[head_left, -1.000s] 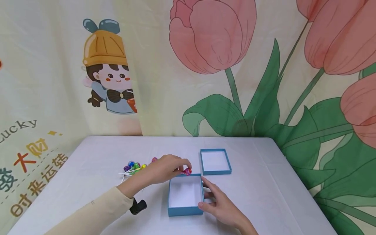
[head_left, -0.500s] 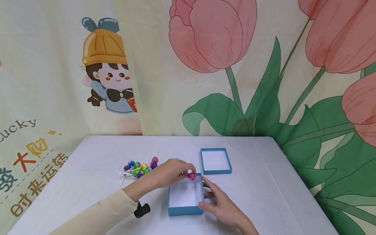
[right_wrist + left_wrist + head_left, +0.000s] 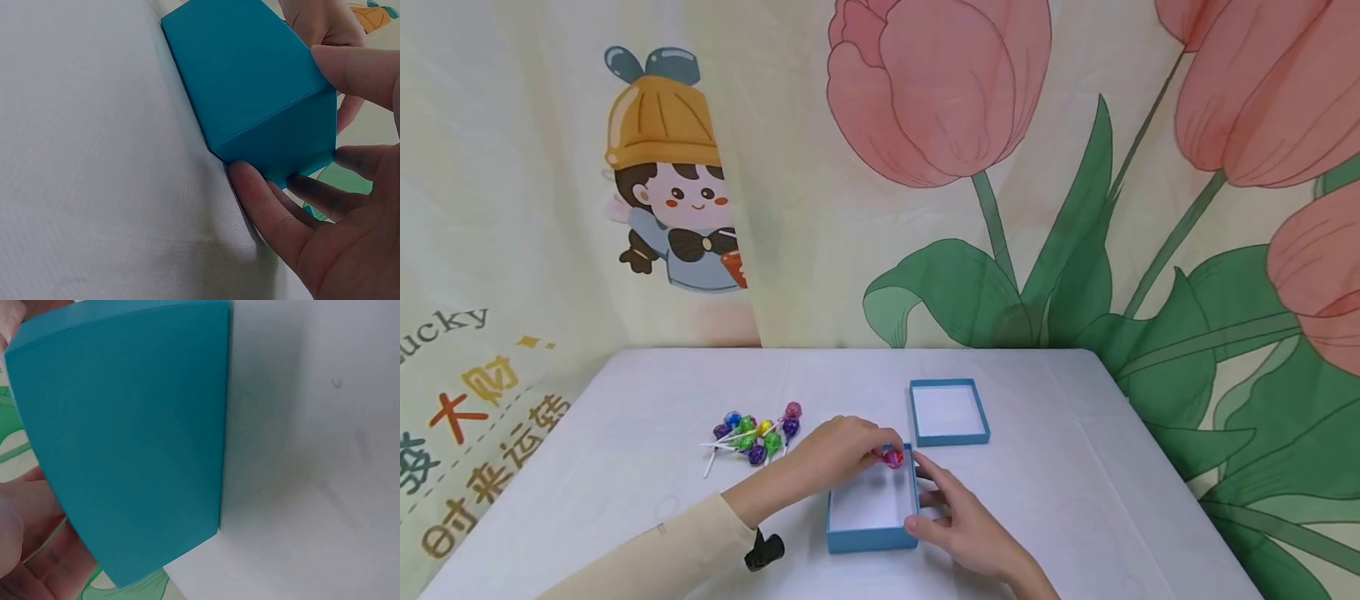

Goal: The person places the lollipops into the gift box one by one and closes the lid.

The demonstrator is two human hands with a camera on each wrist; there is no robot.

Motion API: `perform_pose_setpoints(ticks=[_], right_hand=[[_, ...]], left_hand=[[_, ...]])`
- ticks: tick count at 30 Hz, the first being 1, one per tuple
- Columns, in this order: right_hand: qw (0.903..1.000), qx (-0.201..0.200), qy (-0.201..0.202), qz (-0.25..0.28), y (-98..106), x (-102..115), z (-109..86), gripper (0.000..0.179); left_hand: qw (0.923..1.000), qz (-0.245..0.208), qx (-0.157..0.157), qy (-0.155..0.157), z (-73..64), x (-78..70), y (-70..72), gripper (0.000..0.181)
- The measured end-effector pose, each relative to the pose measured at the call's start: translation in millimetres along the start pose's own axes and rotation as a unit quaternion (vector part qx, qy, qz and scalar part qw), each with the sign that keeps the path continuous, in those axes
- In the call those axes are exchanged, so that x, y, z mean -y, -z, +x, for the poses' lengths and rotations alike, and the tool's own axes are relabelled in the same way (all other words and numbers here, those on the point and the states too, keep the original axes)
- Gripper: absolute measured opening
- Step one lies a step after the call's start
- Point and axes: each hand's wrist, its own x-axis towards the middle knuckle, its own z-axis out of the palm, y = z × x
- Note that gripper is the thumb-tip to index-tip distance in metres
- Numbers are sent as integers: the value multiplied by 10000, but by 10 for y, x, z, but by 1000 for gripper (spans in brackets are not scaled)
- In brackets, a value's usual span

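Observation:
My left hand point(image 3: 846, 446) reaches over the open blue box point(image 3: 872, 540) and pinches a lollipop point(image 3: 892, 458) in a red-pink wrapper. The candy end sits at the far right inner corner, about rim level; fingers hide its stick. Along the box's right side lies my right hand point(image 3: 955, 517), which grips it with the thumb at the near corner. In the right wrist view, several fingertips point(image 3: 242, 175) touch the box's wall. The left wrist view shows mostly the blue outer wall point(image 3: 125, 437), with left-hand fingers beyond its rim.
A pile of wrapped lollipops point(image 3: 756, 433) in several colours lies left of the box, white sticks crossing. Behind the box, to the right, is a shallow blue lid point(image 3: 950, 440) with its white inside up. Everything rests on a white-covered table point(image 3: 1075, 483) before a printed curtain point(image 3: 797, 208).
My left hand has moved a little right and nearer, bringing the lollipop from beyond the far rim to inside the far right corner. The right hand keeps its hold on the box.

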Motion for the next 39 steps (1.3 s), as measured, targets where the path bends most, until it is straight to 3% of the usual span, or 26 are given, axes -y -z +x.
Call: perform_pose_setpoints(ticks=[10, 15, 21, 27, 34, 39], right_hand=[[10000, 31, 60, 41, -7, -3, 4, 83], [9999, 77, 39, 136, -17, -23, -1, 83], [9999, 47, 57, 84, -19, -24, -5, 83], [9998, 45, 163, 46, -16, -15, -6, 83], [9999, 15, 168, 26, -7, -10, -16, 83], [9999, -3, 121, -21, -12, 0, -11, 83]], left_hand=[[9991, 220, -336, 156, -71, -34, -149, 28], [9992, 193, -313, 186, -115, -37, -242, 29], [9985, 147, -500, 175, -137, -38, -312, 28], [9984, 313, -424, 212, -127, -45, -376, 31], [9951, 894, -418, -77, -91, -47, -436, 30], [9940, 1041, -335, 14, -70, -63, -445, 24]])
